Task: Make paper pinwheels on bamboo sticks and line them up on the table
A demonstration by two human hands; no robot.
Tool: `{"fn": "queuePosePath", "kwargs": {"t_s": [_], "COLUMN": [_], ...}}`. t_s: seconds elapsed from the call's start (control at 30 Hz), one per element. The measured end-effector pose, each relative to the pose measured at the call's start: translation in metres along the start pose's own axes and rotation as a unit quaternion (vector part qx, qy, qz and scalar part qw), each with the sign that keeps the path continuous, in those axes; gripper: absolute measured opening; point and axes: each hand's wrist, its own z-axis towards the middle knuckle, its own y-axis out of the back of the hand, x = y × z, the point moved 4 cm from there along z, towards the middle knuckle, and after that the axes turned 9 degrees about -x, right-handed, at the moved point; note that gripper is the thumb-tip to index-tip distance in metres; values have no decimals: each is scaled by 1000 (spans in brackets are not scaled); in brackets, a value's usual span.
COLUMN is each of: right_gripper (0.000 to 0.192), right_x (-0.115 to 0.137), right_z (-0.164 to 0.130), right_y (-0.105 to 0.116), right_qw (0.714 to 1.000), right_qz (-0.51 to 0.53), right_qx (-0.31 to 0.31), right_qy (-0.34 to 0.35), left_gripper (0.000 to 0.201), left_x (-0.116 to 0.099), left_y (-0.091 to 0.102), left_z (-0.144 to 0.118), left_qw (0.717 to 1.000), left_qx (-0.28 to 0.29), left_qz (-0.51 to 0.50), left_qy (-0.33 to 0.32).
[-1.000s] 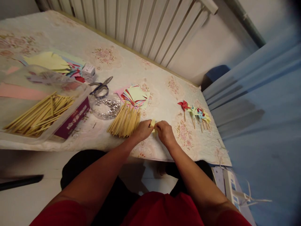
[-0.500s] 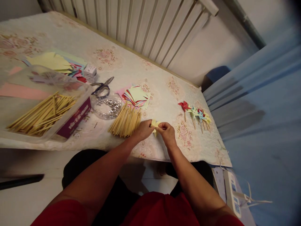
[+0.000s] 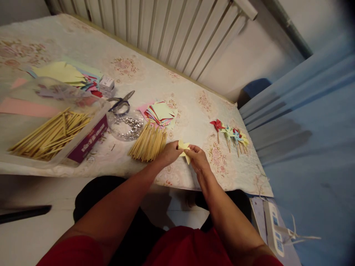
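Note:
Between my two hands is a piece of yellow paper (image 3: 183, 145), partly folded, with pointed corners sticking out above and below my fingers. My left hand (image 3: 170, 152) pinches it from the left side. From the right, my right hand (image 3: 198, 156) grips it with thumb and fingers close together. Just left of my left hand lies a bundle of thin wooden sticks (image 3: 148, 143). Behind the sticks is a pile of cut coloured paper (image 3: 161, 112). Several finished paper pinwheels (image 3: 235, 136) on sticks lie to the right of my right hand.
A clear plastic box (image 3: 59, 157) of sticks stands at the left. Beside it are a round tub of small metal pieces (image 3: 127, 127), scissors (image 3: 120, 103), small boxes (image 3: 107, 85) and more coloured paper (image 3: 59, 73). A power strip (image 3: 274, 227) sits at lower right.
My right hand has turned slightly and shifted its hold on the yellow paper. More of the paper's lower point now shows between my hands. The things on the table have not moved.

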Motion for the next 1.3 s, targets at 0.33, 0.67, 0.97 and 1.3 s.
{"fn": "queuePosePath", "kwargs": {"t_s": [0.33, 0.67, 0.97, 1.3], "right_gripper": [26, 22, 23, 22], "right_x": [-3, -2, 1, 1], "right_z": [0, 2, 0, 1], "right_y": [-1, -5, -5, -2], "right_qw": [997, 999, 998, 998], "right_qz": [-10, -10, -18, -36], "right_qx": [28, 25, 31, 46], "right_qy": [-66, -30, -42, -39], "left_gripper": [26, 33, 33, 30], "left_x": [0, -5, -3, -10], "left_y": [-1, 3, 3, 4], "left_z": [0, -3, -3, -6], "left_qw": [1000, 998, 998, 999], "left_qx": [1, -19, -9, 0], "left_qz": [-29, -48, -27, 6], "left_qy": [6, 43, 49, 39]}}
